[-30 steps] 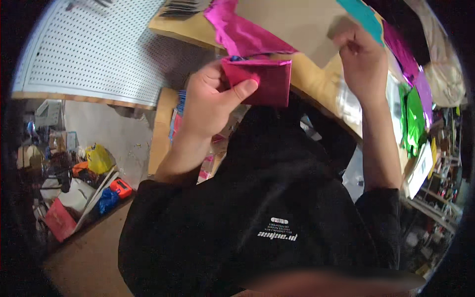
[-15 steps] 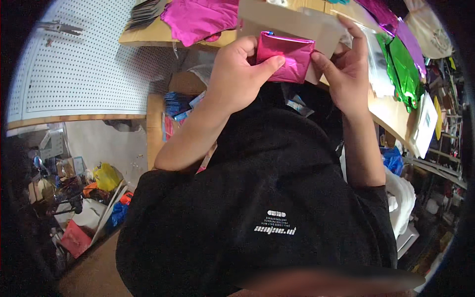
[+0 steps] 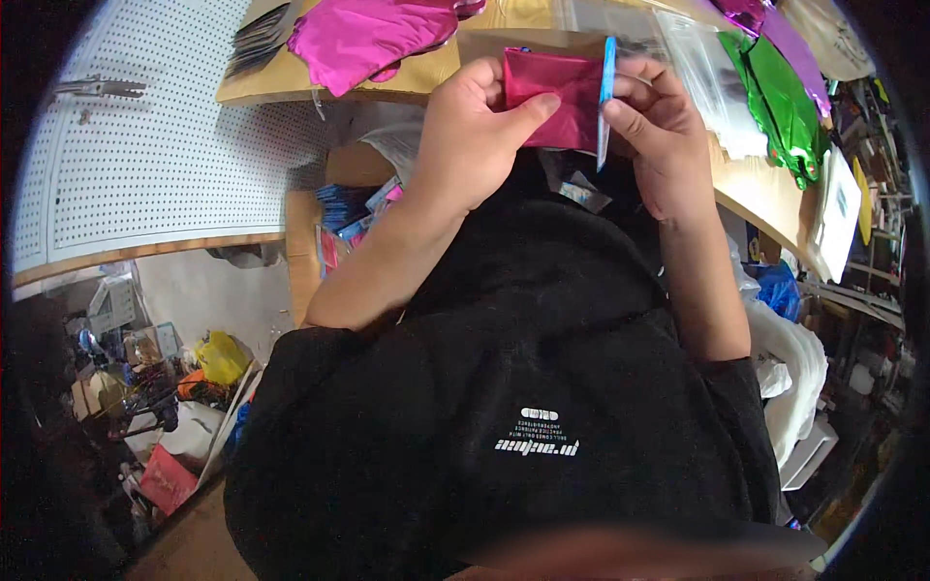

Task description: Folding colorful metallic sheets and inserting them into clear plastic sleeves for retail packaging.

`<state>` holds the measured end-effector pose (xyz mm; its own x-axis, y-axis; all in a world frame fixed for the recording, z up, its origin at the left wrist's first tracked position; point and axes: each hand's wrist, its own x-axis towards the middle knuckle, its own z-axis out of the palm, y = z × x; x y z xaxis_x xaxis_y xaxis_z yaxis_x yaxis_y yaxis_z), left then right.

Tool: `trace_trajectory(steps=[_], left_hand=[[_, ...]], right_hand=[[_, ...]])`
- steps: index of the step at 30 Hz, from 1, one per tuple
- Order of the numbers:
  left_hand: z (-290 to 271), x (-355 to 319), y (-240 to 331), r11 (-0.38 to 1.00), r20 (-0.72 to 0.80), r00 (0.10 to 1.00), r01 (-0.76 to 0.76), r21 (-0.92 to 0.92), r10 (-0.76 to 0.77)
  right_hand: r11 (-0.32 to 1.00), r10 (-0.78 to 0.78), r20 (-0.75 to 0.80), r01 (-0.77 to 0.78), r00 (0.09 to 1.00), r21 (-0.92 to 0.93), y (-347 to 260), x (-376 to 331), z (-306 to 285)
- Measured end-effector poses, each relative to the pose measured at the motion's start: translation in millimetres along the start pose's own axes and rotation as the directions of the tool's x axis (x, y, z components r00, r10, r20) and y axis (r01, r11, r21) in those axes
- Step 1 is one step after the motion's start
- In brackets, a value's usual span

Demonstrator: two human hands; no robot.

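Observation:
My left hand (image 3: 470, 131) grips a folded pink foil packet (image 3: 572, 116), with the thumb lying across its front and the other fingers behind. Close against the packet's right side stands a thin blue-edged card (image 3: 607, 92), seen nearly edge-on. My right hand (image 3: 668, 131) pinches that card between thumb and fingers. Both hands are raised in front of my chest, at the near edge of the table.
Pink foil sheets (image 3: 373, 39) lie on the table at the upper left, beside a stack of dark cards (image 3: 254, 44). Clear plastic bags (image 3: 712, 92) and green foil (image 3: 775, 111) are at the right. Below the table sits a box with packaged cards (image 3: 339, 208).
The blue-edged card now shows edge-on at the packet's right side in my right hand. My raised right index finger has come down, and the pink packet has tilted and looks darker.

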<state>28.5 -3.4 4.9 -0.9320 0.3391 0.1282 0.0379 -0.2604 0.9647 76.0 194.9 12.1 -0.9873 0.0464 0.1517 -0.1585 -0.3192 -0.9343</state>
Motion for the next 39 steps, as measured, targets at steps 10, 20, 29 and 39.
trace_trajectory(steps=[10, 20, 29, 39], left_hand=[[18.3, -1.0, -11.4, 0.999, 0.06, 0.997, 0.04, 0.006, -0.04], [20.6, 9.3, -21.3, 1.0, 0.036, 0.999, 0.016, -0.004, -0.016], [25.6, 12.8, -19.5, 0.996, 0.072, 0.993, 0.088, 0.025, -0.089], [30.8, 10.8, -27.2, 0.981, -0.034, 0.999, 0.006, 0.194, 0.0]], right_hand=[[0.995, 0.093, -0.088, -0.096, 0.992, -0.029, 8.3, -8.1, -3.1], [0.992, 0.066, -0.216, -0.087, 0.974, -0.09, 8.1, -11.0, -3.7], [0.994, 0.092, -0.248, -0.106, 0.964, -0.041, 13.6, -14.6, -7.7], [0.996, 0.065, -0.238, -0.077, 0.969, -0.041, 7.8, -25.8, -7.1]])
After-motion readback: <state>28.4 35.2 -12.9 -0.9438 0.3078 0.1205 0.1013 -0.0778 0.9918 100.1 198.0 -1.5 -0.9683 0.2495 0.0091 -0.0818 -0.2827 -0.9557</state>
